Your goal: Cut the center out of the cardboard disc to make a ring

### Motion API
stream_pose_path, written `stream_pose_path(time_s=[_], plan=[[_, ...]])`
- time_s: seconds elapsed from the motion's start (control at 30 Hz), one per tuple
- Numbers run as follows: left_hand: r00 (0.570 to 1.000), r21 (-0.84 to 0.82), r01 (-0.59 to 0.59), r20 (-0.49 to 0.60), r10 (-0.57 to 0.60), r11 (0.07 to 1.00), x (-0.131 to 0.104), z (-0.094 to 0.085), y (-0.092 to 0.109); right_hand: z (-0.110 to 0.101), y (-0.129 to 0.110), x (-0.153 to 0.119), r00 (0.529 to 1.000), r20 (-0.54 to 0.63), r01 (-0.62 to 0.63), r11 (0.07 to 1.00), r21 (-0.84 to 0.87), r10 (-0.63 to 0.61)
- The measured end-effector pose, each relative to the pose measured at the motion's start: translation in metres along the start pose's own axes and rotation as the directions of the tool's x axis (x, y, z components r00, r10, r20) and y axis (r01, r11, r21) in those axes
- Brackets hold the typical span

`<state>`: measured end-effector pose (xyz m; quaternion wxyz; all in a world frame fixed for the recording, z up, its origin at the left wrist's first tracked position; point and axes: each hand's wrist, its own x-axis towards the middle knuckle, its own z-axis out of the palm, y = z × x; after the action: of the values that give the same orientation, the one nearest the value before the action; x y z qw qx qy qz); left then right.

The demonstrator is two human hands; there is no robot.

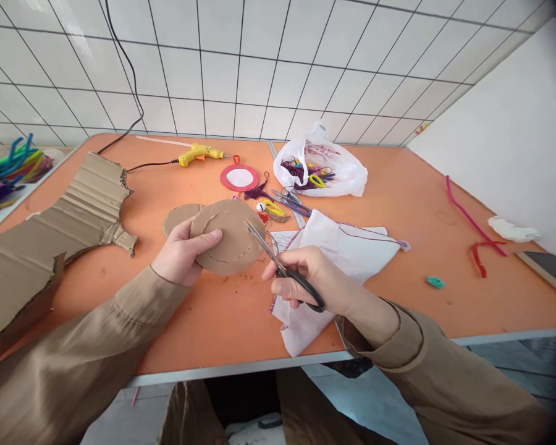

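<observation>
My left hand [185, 249] grips a round cardboard disc [231, 238] at its left edge, thumb on top. A curved line, partly cut or scored, runs round inside the disc's rim. Black-handled scissors [301, 285] are in my right hand [315, 278], fingers wrapped about the handles. Their blades point up and left and lie across the disc's right side; whether they touch it I cannot tell. Another rounded piece of cardboard [180, 217] shows behind my left hand. Below my right hand lies white cloth [347, 247] with dark red stitched edges.
A large torn cardboard sheet [74, 210] covers the table's left. Farther back lie a yellow glue gun [197, 154] with its cord, a red-rimmed disc [240, 178], purple-handled scissors [294, 203] and a white plastic bag [338, 170]. Pipe cleaners [472, 213] and a phone-like slab [549, 272] lie right.
</observation>
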<state>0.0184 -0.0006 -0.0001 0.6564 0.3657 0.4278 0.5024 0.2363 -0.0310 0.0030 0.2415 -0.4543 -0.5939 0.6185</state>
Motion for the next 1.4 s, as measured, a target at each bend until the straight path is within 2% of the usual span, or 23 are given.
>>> stream_pose_path(time_s=[0.27, 0.4, 0.57, 0.87, 1.0, 1.1, 1.2, 1.3, 1.4], plan=[[1.000, -0.005, 0.014, 0.021, -0.014, 1.000, 0.001, -0.002, -0.003, -0.001, 0.001, -0.001, 0.998, -0.057, -0.008, 0.992, -0.125, 0.001], [0.998, -0.023, 0.065, 0.008, -0.064, 0.998, 0.001, -0.003, -0.001, -0.002, 0.002, -0.002, 0.998, -0.055, -0.016, 0.994, -0.112, 0.010], [0.992, -0.031, 0.128, -0.007, -0.128, 0.991, 0.003, -0.003, -0.001, -0.001, 0.002, -0.003, 0.998, -0.045, 0.032, 0.986, -0.166, -0.040], [1.000, -0.037, 0.026, -0.009, -0.026, 0.999, 0.004, -0.002, -0.005, -0.001, -0.002, -0.005, 0.995, -0.036, 0.090, 0.983, -0.158, -0.097], [1.000, -0.031, 0.020, -0.010, -0.021, 0.999, 0.003, -0.001, -0.006, -0.002, -0.001, -0.004, 0.996, -0.044, 0.069, 0.985, -0.159, -0.077], [1.000, -0.015, 0.019, -0.019, -0.019, 1.000, 0.004, -0.002, -0.005, -0.003, 0.001, -0.004, 1.000, -0.012, 0.005, 0.992, -0.127, -0.007], [0.997, -0.020, -0.007, -0.079, 0.005, 1.000, 0.007, -0.006, 0.000, -0.005, 0.002, -0.003, 0.996, 0.074, -0.043, 0.997, -0.068, 0.048], [0.991, -0.027, -0.007, -0.136, 0.003, 1.000, 0.009, -0.010, 0.005, -0.005, 0.002, -0.002, 0.991, 0.135, -0.022, 0.999, -0.037, 0.027], [0.992, -0.025, 0.037, -0.123, -0.040, 0.999, 0.009, -0.010, 0.007, -0.006, 0.003, -0.001, 0.992, 0.128, -0.018, 1.000, -0.014, 0.019]])
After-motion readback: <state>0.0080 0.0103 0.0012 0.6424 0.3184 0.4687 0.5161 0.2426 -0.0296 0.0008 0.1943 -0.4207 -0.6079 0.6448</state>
